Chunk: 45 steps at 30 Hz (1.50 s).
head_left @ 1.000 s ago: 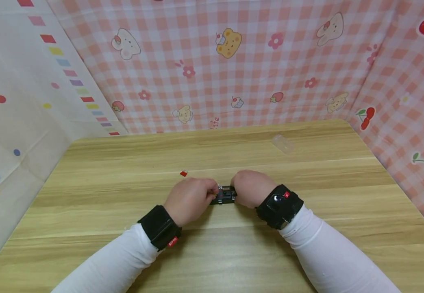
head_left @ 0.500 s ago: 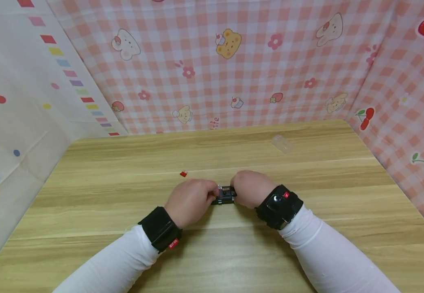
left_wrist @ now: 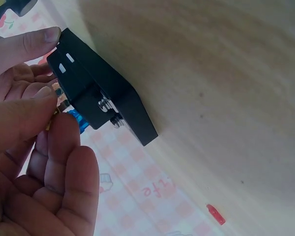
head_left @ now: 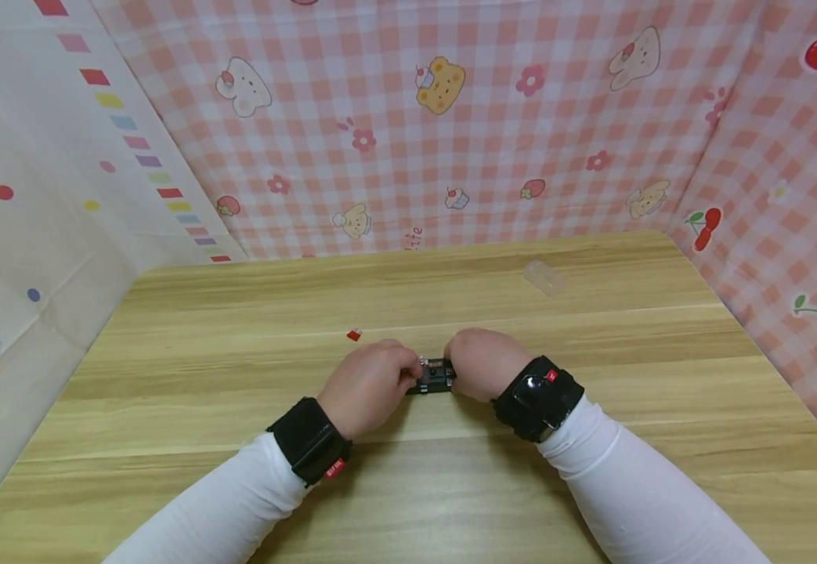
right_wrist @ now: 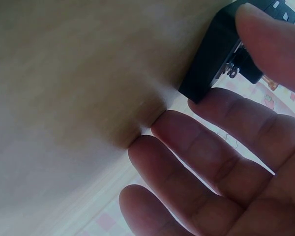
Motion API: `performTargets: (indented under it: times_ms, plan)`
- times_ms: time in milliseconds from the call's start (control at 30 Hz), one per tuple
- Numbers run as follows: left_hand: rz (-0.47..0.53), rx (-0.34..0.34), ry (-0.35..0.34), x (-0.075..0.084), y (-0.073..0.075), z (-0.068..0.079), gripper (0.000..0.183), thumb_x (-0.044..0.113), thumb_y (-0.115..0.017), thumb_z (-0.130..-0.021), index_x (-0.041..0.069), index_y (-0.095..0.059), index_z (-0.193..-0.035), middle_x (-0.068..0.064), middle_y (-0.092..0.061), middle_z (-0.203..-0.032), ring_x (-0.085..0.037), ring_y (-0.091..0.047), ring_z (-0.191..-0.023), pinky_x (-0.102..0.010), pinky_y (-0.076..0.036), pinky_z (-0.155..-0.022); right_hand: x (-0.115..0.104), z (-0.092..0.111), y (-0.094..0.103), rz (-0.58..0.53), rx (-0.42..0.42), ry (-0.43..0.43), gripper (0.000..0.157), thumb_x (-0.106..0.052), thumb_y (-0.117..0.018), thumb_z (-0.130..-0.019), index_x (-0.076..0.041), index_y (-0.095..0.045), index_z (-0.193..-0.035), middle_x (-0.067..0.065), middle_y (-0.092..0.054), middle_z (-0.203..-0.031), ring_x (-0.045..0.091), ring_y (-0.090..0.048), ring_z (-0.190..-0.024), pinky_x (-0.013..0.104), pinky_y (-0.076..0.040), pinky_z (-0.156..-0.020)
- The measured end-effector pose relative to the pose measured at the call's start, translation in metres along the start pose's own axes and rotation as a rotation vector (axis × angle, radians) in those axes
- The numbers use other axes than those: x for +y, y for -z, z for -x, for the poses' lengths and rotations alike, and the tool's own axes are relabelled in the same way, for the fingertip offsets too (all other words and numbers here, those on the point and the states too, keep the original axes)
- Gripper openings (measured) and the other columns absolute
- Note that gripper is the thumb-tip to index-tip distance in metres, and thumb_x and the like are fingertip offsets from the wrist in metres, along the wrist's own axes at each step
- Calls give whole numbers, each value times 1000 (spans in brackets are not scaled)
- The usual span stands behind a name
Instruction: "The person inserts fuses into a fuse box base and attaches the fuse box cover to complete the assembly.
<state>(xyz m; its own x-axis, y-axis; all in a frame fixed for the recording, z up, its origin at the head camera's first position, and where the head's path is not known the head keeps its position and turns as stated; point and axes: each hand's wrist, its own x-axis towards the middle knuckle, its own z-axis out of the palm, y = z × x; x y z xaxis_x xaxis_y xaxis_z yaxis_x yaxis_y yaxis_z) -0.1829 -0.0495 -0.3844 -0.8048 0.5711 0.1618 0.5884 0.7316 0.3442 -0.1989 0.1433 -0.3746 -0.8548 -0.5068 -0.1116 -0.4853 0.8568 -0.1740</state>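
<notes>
A small black plastic block-like device (head_left: 435,376) with metal springs or screws (left_wrist: 110,110) and a blue part (left_wrist: 81,121) stands between both hands on the table. My right hand (head_left: 486,364) grips one end, thumb on one side and index finger on the other; its other fingers touch the tabletop in the right wrist view. At the opposite end is my left hand (head_left: 368,388). Its thumb and index finger pinch a tiny yellowish piece (left_wrist: 52,119) against the device, mostly hidden by the fingertips. What that piece is cannot be made out.
Left of and behind the device lies a small red piece (head_left: 355,335). A clear plastic piece (head_left: 544,278) lies at the back right of the wooden table (head_left: 408,486). Patterned cloth walls (head_left: 408,157) enclose the back and sides.
My left hand shifts very slightly at the device's end. The right hand and the device stay in place.
</notes>
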Motion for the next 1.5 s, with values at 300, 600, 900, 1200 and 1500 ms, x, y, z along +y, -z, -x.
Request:
performTargets:
  times_ms: [300, 600, 900, 1200, 1500]
  plan:
    - [5, -1, 6, -1, 3, 0, 11, 13, -68, -86, 23, -71, -89, 12, -62, -83, -1, -51, -73, -27, -48, -69, -1, 0, 0, -13, -10, -8, 16, -9, -72, -69, -18, -60, -64, -4, -55, -60, 12, -45, -50, 27, -39, -47]
    - [-25, 3, 15, -1, 3, 0, 11, 13, -69, -85, 23, -71, -89, 14, -63, -82, 0, -51, -69, -25, -48, -66, -1, 0, -1, -9, -9, -6, 16, -8, -71, -69, -18, -59, -64, -4, -55, -61, 12, -45, -51, 27, -39, -47]
    - [-55, 10, 4, 0, 3, -2, 10, 13, -68, -85, 23, -70, -84, 14, -61, -78, -3, -50, -65, -24, -45, -61, -1, 0, -1, -14, -15, -15, 16, -9, -72, -69, -18, -60, -65, -4, -55, -62, 12, -46, -52, 28, -40, -48]
    - [-43, -2, 5, 1, 3, -3, 9, 13, -69, -85, 22, -69, -85, 14, -60, -76, -4, -50, -64, -24, -46, -61, 1, 0, -2, -5, -2, -11, 16, -8, -72, -69, -17, -59, -65, -3, -55, -63, 13, -46, -52, 28, -40, -47]
    - [-35, -4, 16, -2, 3, -4, 9, 13, -68, -85, 22, -69, -85, 14, -60, -77, -4, -50, -65, -24, -45, -62, 0, -1, -1, -7, -12, -26, 16, -8, -72, -68, -18, -59, -64, -3, -56, -63, 13, -47, -52, 27, -40, -47]
